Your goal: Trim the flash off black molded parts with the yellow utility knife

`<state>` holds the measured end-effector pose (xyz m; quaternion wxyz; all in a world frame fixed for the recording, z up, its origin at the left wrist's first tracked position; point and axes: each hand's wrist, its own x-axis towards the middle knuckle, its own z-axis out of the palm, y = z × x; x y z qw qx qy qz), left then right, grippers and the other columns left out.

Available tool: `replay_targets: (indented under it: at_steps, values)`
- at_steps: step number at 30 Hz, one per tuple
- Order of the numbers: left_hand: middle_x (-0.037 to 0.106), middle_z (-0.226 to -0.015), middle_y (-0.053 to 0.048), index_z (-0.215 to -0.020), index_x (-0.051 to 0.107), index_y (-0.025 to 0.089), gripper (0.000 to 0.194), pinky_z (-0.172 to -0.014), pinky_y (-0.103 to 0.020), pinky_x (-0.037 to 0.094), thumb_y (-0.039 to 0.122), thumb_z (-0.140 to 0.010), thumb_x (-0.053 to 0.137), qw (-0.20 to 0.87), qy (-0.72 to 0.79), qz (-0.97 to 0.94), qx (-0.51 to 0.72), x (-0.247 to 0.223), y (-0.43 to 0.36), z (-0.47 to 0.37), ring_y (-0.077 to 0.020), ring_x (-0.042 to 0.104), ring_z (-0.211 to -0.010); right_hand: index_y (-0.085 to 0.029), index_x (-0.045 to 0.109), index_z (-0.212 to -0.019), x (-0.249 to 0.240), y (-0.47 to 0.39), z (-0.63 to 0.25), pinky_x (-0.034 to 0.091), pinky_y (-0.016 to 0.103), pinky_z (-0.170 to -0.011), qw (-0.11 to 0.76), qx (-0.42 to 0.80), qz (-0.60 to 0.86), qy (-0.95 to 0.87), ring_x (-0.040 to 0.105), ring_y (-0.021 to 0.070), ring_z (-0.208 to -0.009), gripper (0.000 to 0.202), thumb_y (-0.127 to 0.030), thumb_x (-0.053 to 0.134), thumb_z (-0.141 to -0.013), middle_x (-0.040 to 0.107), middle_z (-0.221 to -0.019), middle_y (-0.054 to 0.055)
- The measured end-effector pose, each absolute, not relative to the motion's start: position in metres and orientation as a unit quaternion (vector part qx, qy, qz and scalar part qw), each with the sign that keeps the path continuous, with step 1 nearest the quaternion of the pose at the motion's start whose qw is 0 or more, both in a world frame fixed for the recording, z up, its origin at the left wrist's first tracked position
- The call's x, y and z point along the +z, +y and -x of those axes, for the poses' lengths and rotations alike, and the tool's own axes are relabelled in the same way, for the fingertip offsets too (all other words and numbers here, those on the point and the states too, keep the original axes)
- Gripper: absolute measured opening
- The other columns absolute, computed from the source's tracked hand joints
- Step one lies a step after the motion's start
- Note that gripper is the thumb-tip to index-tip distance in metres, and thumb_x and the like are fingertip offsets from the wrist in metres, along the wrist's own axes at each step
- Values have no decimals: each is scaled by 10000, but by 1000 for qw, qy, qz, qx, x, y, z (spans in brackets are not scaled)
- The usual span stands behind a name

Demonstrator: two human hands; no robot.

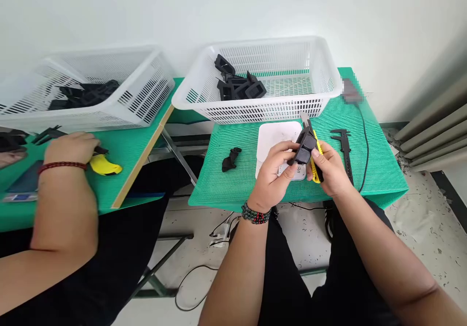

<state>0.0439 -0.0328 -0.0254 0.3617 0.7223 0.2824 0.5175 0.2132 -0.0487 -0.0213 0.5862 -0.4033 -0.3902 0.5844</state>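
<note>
My left hand (274, 174) is closed around a black molded part (305, 147), holding it up over the table's front half. In my right hand (330, 169) is a yellow and black utility knife (316, 163), its blade end pointing up and away beside the part. Beneath both hands lies a white scale (277, 138), partly covered by them. A crumpled black scrap (231, 159) rests on the green cloth to the left of the scale. To the right of my right hand lies a dark caliper (345, 151).
A white basket (255, 107) holding several black parts stands at the back. Right of it, a cable (366, 141) runs from a blurred dark device. At left, a co-worker's arm (65, 190) reaches over another green table beside a second basket (142, 87). A gap separates the tables.
</note>
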Motion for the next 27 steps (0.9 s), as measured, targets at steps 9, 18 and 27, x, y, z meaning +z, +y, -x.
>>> replay_targets:
  at_steps: [9,18,27]
  values:
    - [683,-949,-58,-1012,689,211,335,-860,-358,522,519,-1004,556,327,413,-639,559,-27,-29,-43,-215,644,-913,-223,649,-1097,-25,-56,-202,456,256,-425,569,467,451,-504,529,89,-463,456,-598,726,-851,699,-878,14]
    - [696,-877,-70,-925,684,229,360,-847,-411,501,506,-1028,478,205,393,-742,503,-19,-27,-26,-247,619,-885,-200,724,-975,-21,-52,-230,378,245,-427,506,411,484,-584,478,106,-464,389,-578,640,-937,568,-652,-26]
    - [757,-1060,-92,-1100,715,216,370,-902,-390,565,545,-949,636,386,351,-646,558,-23,-39,-53,-252,711,-1014,-228,642,-1072,-27,-50,-215,399,256,-395,558,501,452,-483,530,111,-433,507,-638,765,-800,619,-733,-32]
